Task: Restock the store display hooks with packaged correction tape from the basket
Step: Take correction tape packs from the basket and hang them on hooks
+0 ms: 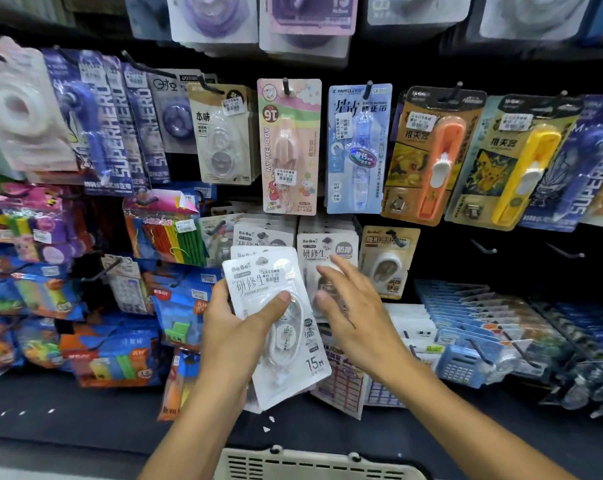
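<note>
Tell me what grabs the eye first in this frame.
Centre frame, the left hand grips a stack of white correction tape packs, with the right hand open beside it, reaching toward matching white packs on the hook behind. Above hangs a bright row: a pink My Melody pack, a blue pack, then orange and yellow clip dispensers. The beige basket rim shows at the bottom edge.

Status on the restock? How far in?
Midway, apparently. Done: white correction tape packs already hang on two hooks behind the hands. In hand: left hand grips a stack of packs; right hand is open beside it. Left: that stack; basket contents are out of view.
</note>
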The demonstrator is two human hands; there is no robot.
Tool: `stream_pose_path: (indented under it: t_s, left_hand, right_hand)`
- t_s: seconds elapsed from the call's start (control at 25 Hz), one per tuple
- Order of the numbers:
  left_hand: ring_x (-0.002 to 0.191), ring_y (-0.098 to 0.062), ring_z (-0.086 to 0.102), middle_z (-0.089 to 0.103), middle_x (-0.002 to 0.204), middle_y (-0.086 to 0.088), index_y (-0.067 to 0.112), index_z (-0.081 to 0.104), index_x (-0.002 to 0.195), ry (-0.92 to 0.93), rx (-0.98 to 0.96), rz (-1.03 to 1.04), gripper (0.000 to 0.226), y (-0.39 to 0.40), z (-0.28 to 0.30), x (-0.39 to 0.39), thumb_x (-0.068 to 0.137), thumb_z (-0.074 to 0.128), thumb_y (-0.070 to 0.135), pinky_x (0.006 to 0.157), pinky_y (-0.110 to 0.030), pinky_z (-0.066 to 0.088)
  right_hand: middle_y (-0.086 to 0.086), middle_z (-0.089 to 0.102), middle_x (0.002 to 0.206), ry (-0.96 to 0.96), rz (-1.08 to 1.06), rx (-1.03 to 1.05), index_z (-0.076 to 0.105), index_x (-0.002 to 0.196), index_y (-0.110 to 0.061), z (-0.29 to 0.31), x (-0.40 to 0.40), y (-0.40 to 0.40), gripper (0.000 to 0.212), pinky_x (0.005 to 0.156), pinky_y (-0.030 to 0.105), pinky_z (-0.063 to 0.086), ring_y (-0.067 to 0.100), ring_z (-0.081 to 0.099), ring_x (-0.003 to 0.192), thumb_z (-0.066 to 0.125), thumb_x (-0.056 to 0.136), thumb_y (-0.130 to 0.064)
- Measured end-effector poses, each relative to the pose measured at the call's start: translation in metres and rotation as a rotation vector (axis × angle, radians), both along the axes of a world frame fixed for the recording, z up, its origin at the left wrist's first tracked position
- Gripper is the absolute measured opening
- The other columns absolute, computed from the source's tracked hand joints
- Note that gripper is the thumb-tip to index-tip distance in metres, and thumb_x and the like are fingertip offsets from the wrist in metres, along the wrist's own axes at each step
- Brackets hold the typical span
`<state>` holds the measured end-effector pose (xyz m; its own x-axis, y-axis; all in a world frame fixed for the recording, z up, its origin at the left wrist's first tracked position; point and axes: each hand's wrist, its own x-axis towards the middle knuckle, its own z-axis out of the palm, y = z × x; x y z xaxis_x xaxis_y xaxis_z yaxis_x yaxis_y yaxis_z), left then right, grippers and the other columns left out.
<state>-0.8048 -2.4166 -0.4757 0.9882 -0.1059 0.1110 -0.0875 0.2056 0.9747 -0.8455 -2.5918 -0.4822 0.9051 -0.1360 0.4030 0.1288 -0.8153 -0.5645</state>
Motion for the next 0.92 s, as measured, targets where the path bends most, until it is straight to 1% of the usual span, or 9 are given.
stream_pose_path:
  t_s: [0.04, 0.12, 0.2, 0.32, 0.4, 0.56, 0.68, 0.8, 0.92]
  left_hand:
    - [0.085, -0.007, 0.076, 0.079, 0.095, 0.013, 0.026, 0.065, 0.11, -0.009, 0.006, -0.011, 0.043, -0.003, -0.001, -0.002, 0.074, 0.087, 0.014, 0.07, -0.028, 0.056]
    - [0.085, -0.006, 0.076, 0.079, 0.096, 0.013, 0.026, 0.065, 0.111, -0.028, 0.037, -0.051, 0.049, -0.009, -0.003, -0.008, 0.07, 0.09, 0.017, 0.066, -0.021, 0.058]
    - [0.086, -0.006, 0.076, 0.079, 0.097, 0.013, 0.029, 0.064, 0.111, -0.018, 0.055, -0.132, 0.053, -0.014, -0.003, -0.015, 0.067, 0.091, 0.02, 0.064, -0.019, 0.059]
    - [0.092, -0.016, 0.077, 0.08, 0.104, 0.004, 0.032, 0.065, 0.112, 0.059, 0.051, -0.191, 0.047, -0.014, -0.003, -0.013, 0.075, 0.086, 0.012, 0.077, -0.037, 0.061]
    - [0.094, -0.02, 0.077, 0.08, 0.105, 0.0, 0.029, 0.066, 0.113, 0.082, 0.054, -0.137, 0.042, -0.012, -0.003, -0.008, 0.084, 0.077, 0.001, 0.083, -0.043, 0.06]
    - [0.094, -0.022, 0.077, 0.08, 0.102, 0.005, 0.028, 0.067, 0.112, 0.094, 0.028, -0.06, 0.037, -0.01, -0.001, -0.004, 0.088, 0.073, 0.0, 0.086, -0.048, 0.06]
    - [0.088, -0.018, 0.078, 0.08, 0.097, 0.008, 0.032, 0.067, 0.106, 0.082, 0.019, -0.039, 0.037, -0.013, -0.001, -0.006, 0.088, 0.073, 0.0, 0.076, -0.041, 0.061]
    - [0.084, -0.009, 0.076, 0.079, 0.094, 0.015, 0.034, 0.065, 0.103, 0.057, 0.04, -0.005, 0.036, -0.018, -0.001, -0.009, 0.089, 0.073, 0.002, 0.069, -0.03, 0.059]
    - [0.084, -0.003, 0.074, 0.077, 0.094, 0.017, 0.036, 0.064, 0.107, 0.049, 0.043, 0.06, 0.035, -0.017, -0.001, -0.01, 0.09, 0.073, 0.006, 0.061, -0.019, 0.052]
  right_hand:
    - [-0.038, 0.045, 0.142, 0.017, 0.068, 0.229, 0.045, 0.139, -0.049, 0.0, -0.013, 0.007, 0.048, 0.11, 0.026, 0.04, -0.012, 0.041, 0.132, 0.052, 0.093, -0.062]
    - [-0.028, 0.067, 0.115, 0.095, 0.152, 0.575, 0.055, 0.12, -0.051, -0.006, -0.033, 0.018, 0.052, 0.089, 0.026, 0.055, -0.005, 0.065, 0.106, 0.075, 0.073, -0.062]
    - [-0.009, 0.076, 0.108, 0.113, 0.135, 0.767, 0.061, 0.115, -0.037, -0.014, -0.041, 0.017, 0.055, 0.082, 0.033, 0.06, 0.011, 0.073, 0.098, 0.089, 0.068, -0.043]
    - [0.001, 0.078, 0.106, 0.091, 0.102, 0.993, 0.06, 0.118, -0.022, -0.011, -0.043, -0.001, 0.054, 0.074, 0.032, 0.06, 0.02, 0.075, 0.096, 0.087, 0.071, -0.031]
    - [-0.001, 0.078, 0.107, 0.028, 0.044, 1.002, 0.059, 0.119, -0.025, -0.006, -0.044, -0.019, 0.049, 0.08, 0.038, 0.06, 0.019, 0.075, 0.098, 0.08, 0.076, -0.033]
    - [-0.003, 0.077, 0.112, -0.118, -0.098, 0.941, 0.061, 0.124, -0.027, 0.001, -0.051, -0.053, 0.036, 0.093, 0.045, 0.056, 0.018, 0.073, 0.104, 0.071, 0.091, -0.016]
    - [-0.003, 0.077, 0.112, -0.145, -0.055, 0.97, 0.062, 0.124, -0.027, 0.002, -0.059, -0.061, 0.038, 0.091, 0.044, 0.057, 0.019, 0.074, 0.102, 0.072, 0.088, -0.02]
    - [0.002, 0.076, 0.114, -0.079, 0.076, 0.982, 0.062, 0.126, -0.028, -0.001, -0.064, -0.057, 0.047, 0.082, 0.036, 0.06, 0.024, 0.074, 0.104, 0.075, 0.081, -0.031]
    - [0.002, 0.076, 0.115, -0.002, 0.138, 0.925, 0.061, 0.125, -0.029, -0.005, -0.058, -0.043, 0.044, 0.087, 0.037, 0.059, 0.023, 0.073, 0.106, 0.074, 0.083, -0.028]
